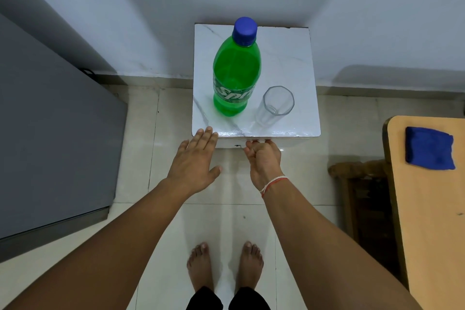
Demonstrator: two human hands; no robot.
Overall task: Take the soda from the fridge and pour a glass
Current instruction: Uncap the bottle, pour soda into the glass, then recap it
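Note:
A green soda bottle (235,68) with a blue cap stands upright on a small white marble-look table (284,58). Just to its right stands an empty clear glass (275,104). My left hand (196,158) is flat with fingers spread, its fingertips at the table's front left edge, holding nothing. My right hand (264,158) is curled into a loose fist at the table's front edge, below the glass, with nothing visible in it. A red and white thread circles my right wrist.
The grey fridge (50,133) stands at the left with its door shut. A wooden table (432,209) with a folded blue cloth (429,148) is at the right, dark carved furniture beside it. My bare feet stand on pale floor tiles (221,224). White walls behind.

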